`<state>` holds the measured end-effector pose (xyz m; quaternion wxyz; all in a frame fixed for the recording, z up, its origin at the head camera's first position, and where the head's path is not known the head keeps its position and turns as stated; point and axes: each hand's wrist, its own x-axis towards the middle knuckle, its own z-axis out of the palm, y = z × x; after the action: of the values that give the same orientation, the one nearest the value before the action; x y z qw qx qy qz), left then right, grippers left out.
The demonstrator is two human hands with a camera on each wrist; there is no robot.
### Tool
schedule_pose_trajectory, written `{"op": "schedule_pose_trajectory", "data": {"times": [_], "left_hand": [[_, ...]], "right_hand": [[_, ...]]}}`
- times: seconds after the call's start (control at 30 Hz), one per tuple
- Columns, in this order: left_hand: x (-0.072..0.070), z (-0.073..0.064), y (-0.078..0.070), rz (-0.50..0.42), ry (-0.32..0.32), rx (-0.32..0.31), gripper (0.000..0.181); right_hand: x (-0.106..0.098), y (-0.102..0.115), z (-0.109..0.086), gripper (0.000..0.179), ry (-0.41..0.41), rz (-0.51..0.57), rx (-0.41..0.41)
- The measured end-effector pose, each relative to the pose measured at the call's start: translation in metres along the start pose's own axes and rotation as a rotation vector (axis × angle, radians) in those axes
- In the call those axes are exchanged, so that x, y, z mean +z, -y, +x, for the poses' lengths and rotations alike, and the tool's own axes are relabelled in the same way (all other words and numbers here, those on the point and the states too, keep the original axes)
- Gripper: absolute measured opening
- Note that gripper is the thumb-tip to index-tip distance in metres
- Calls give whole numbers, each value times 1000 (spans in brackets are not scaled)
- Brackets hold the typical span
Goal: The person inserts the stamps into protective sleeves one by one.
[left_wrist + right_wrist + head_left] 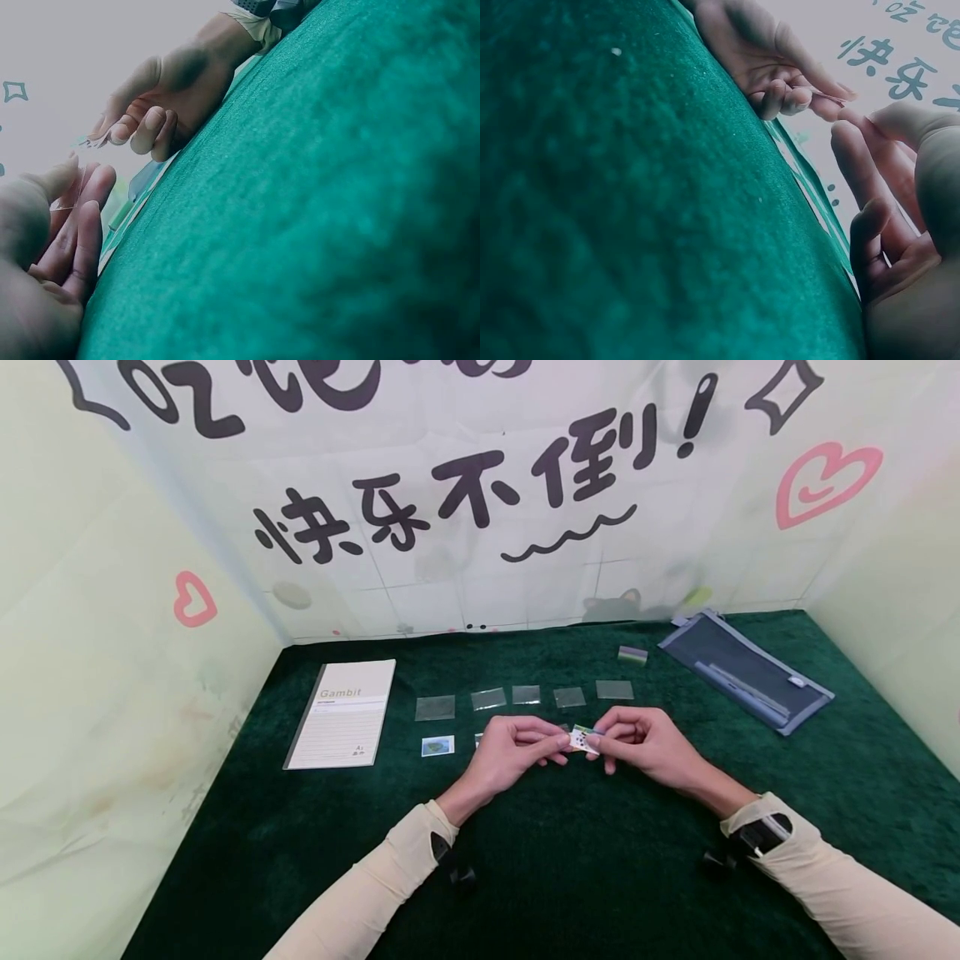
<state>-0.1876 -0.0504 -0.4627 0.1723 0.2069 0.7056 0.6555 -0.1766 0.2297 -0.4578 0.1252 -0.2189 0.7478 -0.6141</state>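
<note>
Close together over the green cloth, my two hands meet at a small printed card (582, 740). The left hand (510, 750) pinches a thin clear plastic sleeve (69, 206) between thumb and fingers. My right hand (651, 745) pinches the card, white with dark spots and a colourful edge, with its thumb on the face. In the right wrist view the left hand (761, 60) faces across with its fingers curled. Behind the hands several clear plastic sleeves (435, 708) lie in a row. A small picture card (438, 746) lies left of the left hand, which partly hides another card.
A white notebook (345, 714) lies on the left of the green cloth (247, 860). At the back right are a blue zip pouch (742, 668) and a small striped card-like piece (632, 655). Printed fabric walls (450, 585) stand at the back and sides.
</note>
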Motion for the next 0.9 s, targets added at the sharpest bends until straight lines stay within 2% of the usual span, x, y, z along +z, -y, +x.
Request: {"op": "schedule_pose_trajectory", "data": {"times": [0.53,0.9], "left_hand": [[-1,0,-2,37,31,-20,29],[-1,0,-1,59,44,4,25]], "right_hand": [[-1,-1,1,16,56,-13,3],[0,-2,1,15,62,-39,2]]}}
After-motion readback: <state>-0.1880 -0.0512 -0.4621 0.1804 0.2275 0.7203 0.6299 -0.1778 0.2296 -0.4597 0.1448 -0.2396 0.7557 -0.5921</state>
